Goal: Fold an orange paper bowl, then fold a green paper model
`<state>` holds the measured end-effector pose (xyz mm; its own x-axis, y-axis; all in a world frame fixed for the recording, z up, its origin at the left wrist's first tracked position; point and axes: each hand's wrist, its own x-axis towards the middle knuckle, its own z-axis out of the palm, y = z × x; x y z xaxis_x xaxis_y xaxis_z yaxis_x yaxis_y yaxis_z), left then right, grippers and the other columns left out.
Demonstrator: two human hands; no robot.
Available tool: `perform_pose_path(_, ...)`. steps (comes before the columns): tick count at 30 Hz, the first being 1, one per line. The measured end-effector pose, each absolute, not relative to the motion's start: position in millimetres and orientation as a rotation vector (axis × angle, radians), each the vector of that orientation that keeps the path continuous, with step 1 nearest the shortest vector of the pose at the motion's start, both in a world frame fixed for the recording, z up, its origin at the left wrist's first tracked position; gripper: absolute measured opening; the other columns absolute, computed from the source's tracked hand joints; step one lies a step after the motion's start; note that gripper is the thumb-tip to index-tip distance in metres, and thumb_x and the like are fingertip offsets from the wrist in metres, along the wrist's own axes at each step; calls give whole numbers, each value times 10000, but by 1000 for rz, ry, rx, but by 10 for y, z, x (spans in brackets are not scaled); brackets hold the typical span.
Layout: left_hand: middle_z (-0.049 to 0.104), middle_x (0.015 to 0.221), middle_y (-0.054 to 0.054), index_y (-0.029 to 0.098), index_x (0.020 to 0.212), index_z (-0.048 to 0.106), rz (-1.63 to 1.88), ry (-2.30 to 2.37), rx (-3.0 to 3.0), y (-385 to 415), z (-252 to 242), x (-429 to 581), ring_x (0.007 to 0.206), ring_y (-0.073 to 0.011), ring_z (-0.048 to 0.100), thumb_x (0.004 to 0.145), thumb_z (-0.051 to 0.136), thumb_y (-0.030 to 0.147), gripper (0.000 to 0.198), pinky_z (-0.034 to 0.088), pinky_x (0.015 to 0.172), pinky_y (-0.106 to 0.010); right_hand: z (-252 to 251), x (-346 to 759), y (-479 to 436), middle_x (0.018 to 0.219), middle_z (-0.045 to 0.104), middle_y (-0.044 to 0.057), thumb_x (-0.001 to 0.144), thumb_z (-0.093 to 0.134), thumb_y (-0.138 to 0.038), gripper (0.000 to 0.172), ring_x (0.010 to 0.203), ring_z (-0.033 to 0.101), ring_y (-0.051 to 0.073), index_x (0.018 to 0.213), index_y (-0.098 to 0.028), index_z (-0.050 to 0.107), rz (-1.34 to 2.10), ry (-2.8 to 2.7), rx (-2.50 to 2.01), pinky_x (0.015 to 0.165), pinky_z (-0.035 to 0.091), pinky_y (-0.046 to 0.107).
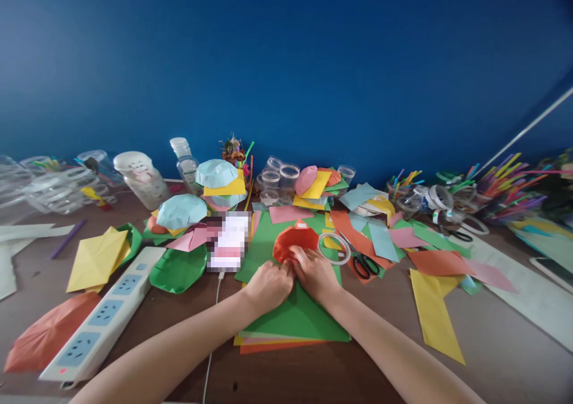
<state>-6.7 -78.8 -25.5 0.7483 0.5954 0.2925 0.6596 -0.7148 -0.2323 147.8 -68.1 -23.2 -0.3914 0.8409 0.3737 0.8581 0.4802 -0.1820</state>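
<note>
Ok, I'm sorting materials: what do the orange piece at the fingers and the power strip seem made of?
The orange piece: matte paper, probably, from its creased rim. The power strip: likely plastic, given its smooth, rigid-looking white casing.

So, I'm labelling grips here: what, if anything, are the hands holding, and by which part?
The left hand and right hand hold the orange-red paper by its near side; the exact pinch is hidden.
</note>
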Motion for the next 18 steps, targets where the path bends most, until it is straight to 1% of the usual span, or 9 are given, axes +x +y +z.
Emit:
perform_pose_path(4,662,883,-161,48,1021,602,-216,-1029,-2655,-800,-232,-71,552,-188,607,829,441,179,283,456,524,-309,-234,1481,-693,872,672,61,884,411,-179,260,810,608,202,1128,-187,503,-5,-2314,-1452,721,411,279)
perform_pose_path(9,661,868,-154,74,959,621,-162,-1055,-2700,-794,-190,-65,553,-197,612,833,429,188,257,466,520,-309,-239,1498,-661,926,664,62,880,401,-157,249,871,585,208,1100,-184,516,92,-2259,-1463,730,413,282)
perform_pose_path(13,654,812,-133,91,915,622,-195,-1091,-2703,-780,-186,-59,558,-202,614,839,419,197,242,469,528,-313,-228,1477,-632,945,653,65,831,422,-95,263,899,538,230,1047,-176,548,63,-2254,-1493,766,396,314)
perform_pose_path(18,640,785,-106,116,856,615,-223,-1144,-2706,-792,-185,-51,563,-194,612,844,406,187,221,467,538,-307,-213,1451,-652,958,653,64,829,432,-101,320,946,499,241,1108,-212,544,-2,-2237,-1506,787,364,336)
